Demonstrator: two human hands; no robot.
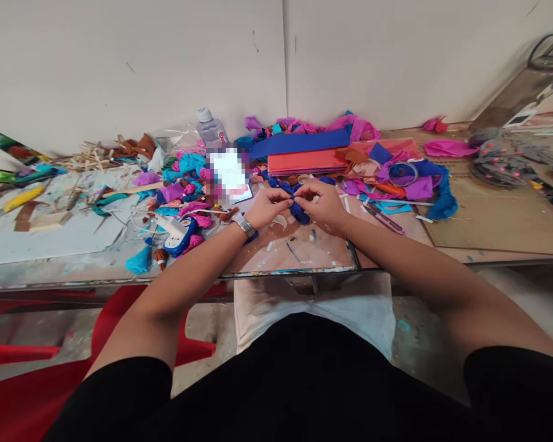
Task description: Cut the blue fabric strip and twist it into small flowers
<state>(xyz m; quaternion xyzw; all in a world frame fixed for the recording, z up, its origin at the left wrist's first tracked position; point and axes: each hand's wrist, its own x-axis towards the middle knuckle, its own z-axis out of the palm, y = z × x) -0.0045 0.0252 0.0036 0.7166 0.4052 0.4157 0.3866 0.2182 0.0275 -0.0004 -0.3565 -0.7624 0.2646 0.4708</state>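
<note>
Head view, only one angle. Both hands meet at the near middle of a cluttered work table [488, 227], a flat brownish board speckled with paint and paper scraps.

Left hand [267, 207]: fingers curled in, tips pinched on the end of a dark blue crepe-paper piece [299, 212]. Metal-link wristwatch [244, 225] on that wrist.

Right hand [320, 205]: fingers bent over the same blue piece, thumb and forefinger closed on it from the other side. The blue piece lies between the two hands, just above the table surface, crumpled and soft-looking, twisted rather than flat.

Behind the hands: a stack of flat folded sheets, long blue sheet [299, 143] on top of a red-orange sheet [306, 162], both smooth-edged rectangles. Loose crinkled wads of magenta paper [447, 148] and cyan scraps scattered about. Tape roll [402, 174], round and clear, resting on purple paper.

Left of the hands: clear plastic bottle [211, 127] with a white cap, label partly red, text too small to read. Blue-and-white glue gun [180, 235] lying on its side. Heap of pale wooden sticks [90, 158] near the wall. One patch beside the bottle is pixelated, contents unreadable.

Below the table edge: red plastic chair [23, 393], glossy.
</note>
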